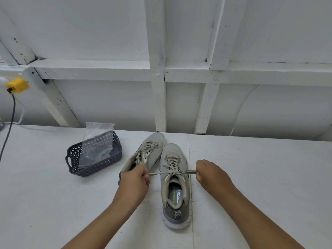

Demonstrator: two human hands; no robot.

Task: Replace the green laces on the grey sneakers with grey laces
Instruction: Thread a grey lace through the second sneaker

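Observation:
Two grey sneakers stand side by side on the white table, toes pointing away from me. The right sneaker (pixel 175 178) is upright in the middle; the left sneaker (pixel 149 151) leans behind my left hand. Both are laced with pale grey laces. My left hand (pixel 135 178) grips one end of the right sneaker's lace (pixel 162 173), and my right hand (pixel 209 172) pinches the other end. The lace runs taut and level between my hands across the top eyelets.
A dark perforated plastic basket (pixel 93 165) sits left of the sneakers with a clear plastic bag (pixel 98 141) standing in it. A yellow plug (pixel 17 85) with a dark cable hangs at the far left. White wall framing rises behind the table (pixel 251 168).

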